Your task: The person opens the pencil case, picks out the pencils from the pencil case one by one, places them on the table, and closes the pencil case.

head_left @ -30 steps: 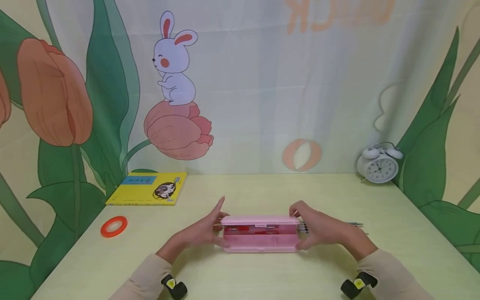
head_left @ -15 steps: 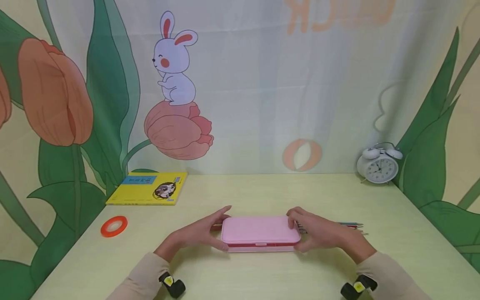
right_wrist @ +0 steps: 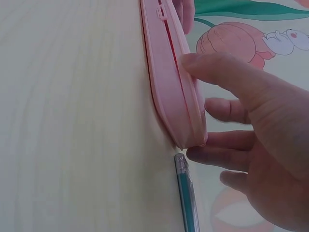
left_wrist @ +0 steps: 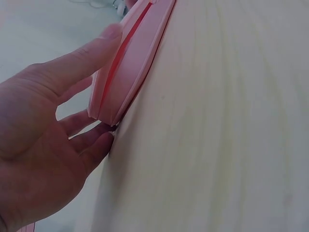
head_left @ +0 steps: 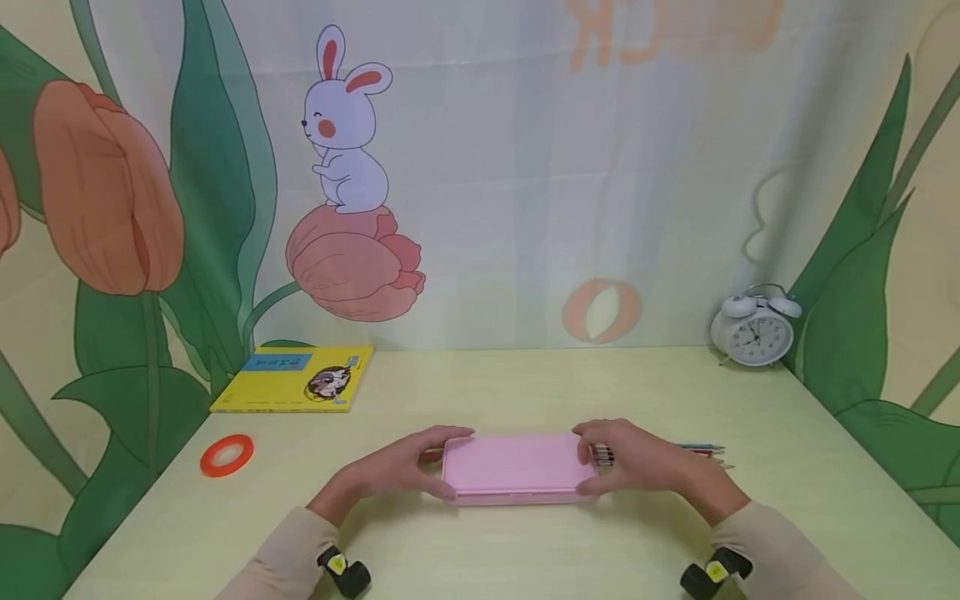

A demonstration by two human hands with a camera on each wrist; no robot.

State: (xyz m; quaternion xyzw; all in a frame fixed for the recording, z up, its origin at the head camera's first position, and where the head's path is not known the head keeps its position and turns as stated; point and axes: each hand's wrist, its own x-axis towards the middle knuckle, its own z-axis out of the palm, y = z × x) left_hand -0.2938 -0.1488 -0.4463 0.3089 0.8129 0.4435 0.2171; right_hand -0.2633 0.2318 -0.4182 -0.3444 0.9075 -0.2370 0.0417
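Note:
A pink pencil case (head_left: 517, 464) lies on the table with its lid down. In both wrist views a thin red slit shows along the seam under the lid. My left hand (head_left: 401, 462) holds the left end of the case, thumb at the front edge and fingers round the back corner. At the right end, my right hand (head_left: 637, 458) grips the case the same way, its thumb (right_wrist: 212, 65) on the lid's front edge. Several pencils (head_left: 702, 450) lie behind and under the right hand; one green pencil (right_wrist: 187, 203) has its ferrule end close to the case.
To the left on the pale table (head_left: 525, 550) lie an orange roll of tape (head_left: 207, 457) and a yellow book (head_left: 281, 392). A white alarm clock (head_left: 753, 329) stands at the back right. Behind the table hangs a printed curtain (head_left: 495, 183) with a rabbit and tulips.
The lid has come down from raised, with red items showing inside, to lying over the case. My left fingers have lowered onto the lid's back corner, and my right thumb has moved onto its front.

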